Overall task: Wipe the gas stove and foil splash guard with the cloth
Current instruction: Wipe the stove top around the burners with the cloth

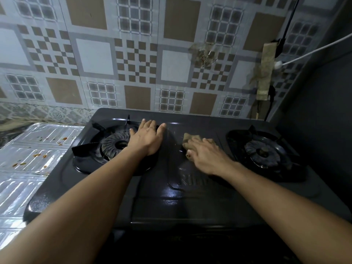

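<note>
On the black gas stove (171, 187), between its two burners, the right hand (207, 155) presses flat on the soft, limp brown cloth (190, 141), which likely bunches unless pinned under spread fingers, while the left hand (146, 138) rests open, empty, beside the left burner (114, 144).

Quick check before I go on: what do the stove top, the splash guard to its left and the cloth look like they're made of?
Stove top: apparently painted or enamelled metal, dark and glossy, with sharp light reflections.
Splash guard: thin aluminium foil, mirror-bright, embossed in panels, spotted with orange-brown splatter.
Cloth under the right hand: soft woven fabric, matte tan, crumpled.
</note>
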### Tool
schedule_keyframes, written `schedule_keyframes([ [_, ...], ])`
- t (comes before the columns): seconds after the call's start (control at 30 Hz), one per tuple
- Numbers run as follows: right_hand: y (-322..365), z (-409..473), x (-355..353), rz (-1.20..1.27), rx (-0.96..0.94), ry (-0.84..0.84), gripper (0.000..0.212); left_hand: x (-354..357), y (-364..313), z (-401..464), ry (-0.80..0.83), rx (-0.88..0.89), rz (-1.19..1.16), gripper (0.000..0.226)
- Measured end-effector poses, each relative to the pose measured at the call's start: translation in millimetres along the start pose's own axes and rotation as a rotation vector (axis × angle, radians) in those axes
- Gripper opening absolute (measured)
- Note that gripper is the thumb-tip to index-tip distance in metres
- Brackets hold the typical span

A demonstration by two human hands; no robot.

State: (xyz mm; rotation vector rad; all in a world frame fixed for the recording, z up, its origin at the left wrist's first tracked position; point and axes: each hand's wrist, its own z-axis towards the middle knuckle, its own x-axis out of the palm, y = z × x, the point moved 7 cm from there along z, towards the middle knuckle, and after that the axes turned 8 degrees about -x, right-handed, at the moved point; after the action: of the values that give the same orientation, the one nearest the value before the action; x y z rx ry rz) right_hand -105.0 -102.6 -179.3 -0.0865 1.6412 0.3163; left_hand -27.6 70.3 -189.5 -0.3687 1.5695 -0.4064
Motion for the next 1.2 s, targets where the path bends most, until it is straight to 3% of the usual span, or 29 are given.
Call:
schedule_keyframes([
  [0.07,-7,11,-26,0.198,0.063,-0.024,0.040,-1,0,1,-0.005,0.004,0.015,0.069],
  [0.2,-38,14,-62,0.965,0.264,0.031,0.033,0,0,3,-0.020,0.013,0.028,0.069],
  [0.27,-53,15,-65,1.115,0.348,0.022,0.037,-1,1,3,-0.022,0.010,0.028,0.069],
  [0.33,-70,18,-73,0.994,0.431,-0.122,0.053,-1,1,3,-0.023,0.008,0.034,0.070],
  [0.4,-85,17,-95,0.716,0.481,-0.433,0.058,-1,1,3,-0.025,0.011,0.038,0.071],
  [0.47,-86,9,-115,0.538,0.420,-0.686,0.046,-1,0,4,-0.030,0.014,0.040,0.071],
  [0.5,-81,8,-116,0.508,0.349,-0.728,0.036,-1,-1,4,-0.033,0.016,0.041,0.071],
  [0.57,-68,14,-103,0.462,0.206,-0.686,0.021,-2,-1,3,-0.033,0.016,0.040,0.070],
  [0.67,-56,28,-71,0.347,0.137,-0.490,0.026,-2,-1,1,-0.027,0.013,0.039,0.070],
  [0.73,-57,36,-46,0.258,0.210,-0.294,0.036,-2,-1,0,-0.023,0.014,0.035,0.070],
  [0.83,-59,39,-4,0.150,0.390,-0.010,0.071,-3,-3,-1,-0.024,0.014,0.032,0.069],
  [0.97,-51,48,11,0.148,0.565,0.012,0.094,-3,-3,-2,-0.018,0.013,0.031,0.070],
  [1.2,-74,102,-1,0.059,0.558,0.029,0.095,-2,-4,-1,-0.008,0.009,0.031,0.071],
])
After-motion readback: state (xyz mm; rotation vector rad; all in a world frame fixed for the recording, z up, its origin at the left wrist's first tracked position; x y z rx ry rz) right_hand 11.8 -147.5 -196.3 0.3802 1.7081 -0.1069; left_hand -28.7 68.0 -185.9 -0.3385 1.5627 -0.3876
